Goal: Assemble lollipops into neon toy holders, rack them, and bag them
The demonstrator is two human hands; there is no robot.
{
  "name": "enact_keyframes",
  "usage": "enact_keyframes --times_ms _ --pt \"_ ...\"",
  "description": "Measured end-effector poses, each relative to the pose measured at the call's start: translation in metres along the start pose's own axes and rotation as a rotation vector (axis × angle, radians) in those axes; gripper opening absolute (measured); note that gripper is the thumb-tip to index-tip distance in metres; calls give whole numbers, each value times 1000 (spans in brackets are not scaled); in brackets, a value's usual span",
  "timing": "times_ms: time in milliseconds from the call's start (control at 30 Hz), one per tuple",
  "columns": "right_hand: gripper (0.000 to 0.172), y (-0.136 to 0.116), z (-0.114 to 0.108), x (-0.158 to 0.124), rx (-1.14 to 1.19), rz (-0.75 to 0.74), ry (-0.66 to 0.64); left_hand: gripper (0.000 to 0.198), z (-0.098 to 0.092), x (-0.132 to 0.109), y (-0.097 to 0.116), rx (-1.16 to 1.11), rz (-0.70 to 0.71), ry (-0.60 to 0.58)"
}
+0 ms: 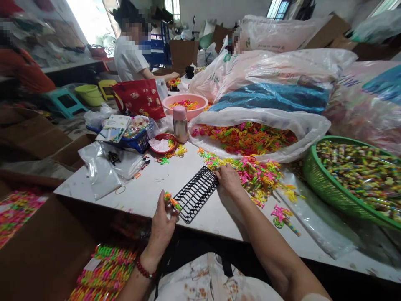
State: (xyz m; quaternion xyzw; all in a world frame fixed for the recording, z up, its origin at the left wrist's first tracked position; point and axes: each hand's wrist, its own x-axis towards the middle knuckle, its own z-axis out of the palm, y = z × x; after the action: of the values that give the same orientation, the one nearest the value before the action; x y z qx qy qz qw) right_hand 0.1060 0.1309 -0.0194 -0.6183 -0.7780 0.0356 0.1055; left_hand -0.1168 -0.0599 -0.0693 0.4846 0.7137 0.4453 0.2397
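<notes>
A black slotted rack (196, 194) lies at an angle on the white table, close to its front edge. My left hand (163, 219) is closed on a small orange and green plastic piece (172, 201) at the rack's near left end. At the rack's far right corner is my right hand (229, 179), its fingers bent against the corner beside the loose pieces; what its fingertips hold, if anything, is hidden. A pile of pink, yellow and green plastic pieces (261, 177) spreads to the right of that hand.
An open sack (307, 125) of colourful pieces lies behind the pile. Right stands a green basket (338, 190); left are clear bags (102, 171), a blue basket (139, 142), a red basket (163, 151) and a flask (180, 125). A person (130, 58) works beyond.
</notes>
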Motion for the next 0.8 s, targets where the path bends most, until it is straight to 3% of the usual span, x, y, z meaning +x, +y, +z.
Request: enact_keyframes --times_ms 167,467,600,667,800 --pt "19 -1 9 -5 142 30 37 80 -11 13 0 64 27 41" --pt "19 -6 10 8 219 20 -33 80 -13 21 1 32 9 30" --pt "17 -23 6 -1 570 31 62 82 -13 21 -5 17 41 36" --pt "19 -43 8 -12 861 4 -38 82 -13 21 -7 14 44 41" --pt "29 -95 23 -35 1262 -7 -410 82 -13 21 -8 8 35 39"
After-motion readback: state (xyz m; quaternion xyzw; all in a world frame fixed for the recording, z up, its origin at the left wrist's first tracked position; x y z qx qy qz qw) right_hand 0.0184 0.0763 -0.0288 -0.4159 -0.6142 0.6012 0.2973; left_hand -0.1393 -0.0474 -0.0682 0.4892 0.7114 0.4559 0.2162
